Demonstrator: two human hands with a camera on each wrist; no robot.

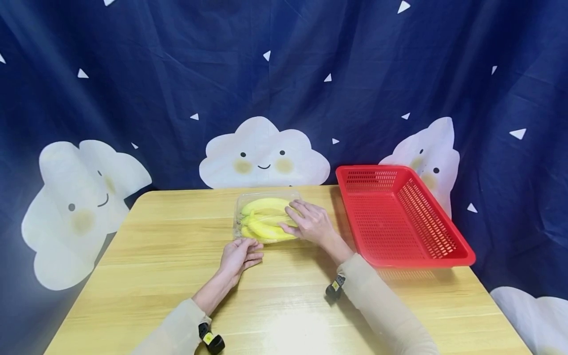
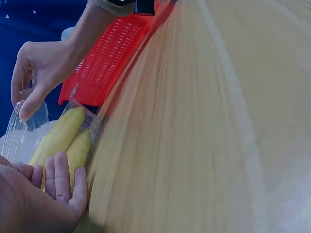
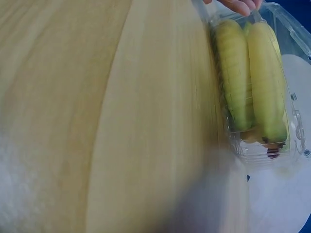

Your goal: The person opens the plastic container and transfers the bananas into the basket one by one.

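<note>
A clear plastic box (image 1: 237, 209) with several yellow bananas (image 1: 266, 229) inside sits at the table's far edge. My left hand (image 1: 239, 254) pinches the box's near left rim between thumb and forefinger, its other fingers loose. Over the box's right end, my right hand (image 1: 312, 224) pinches the clear lid (image 2: 22, 133) with thumb and fingers. In the right wrist view the lid stands away from the bananas on the far side. Glare on the plastic blurs where the lid ends in the head view.
A red perforated basket (image 1: 390, 222) stands to the right of the box, reaching the table's right edge. Behind the wooden table (image 1: 146, 276) hangs a dark blue curtain (image 1: 266, 88) with white clouds.
</note>
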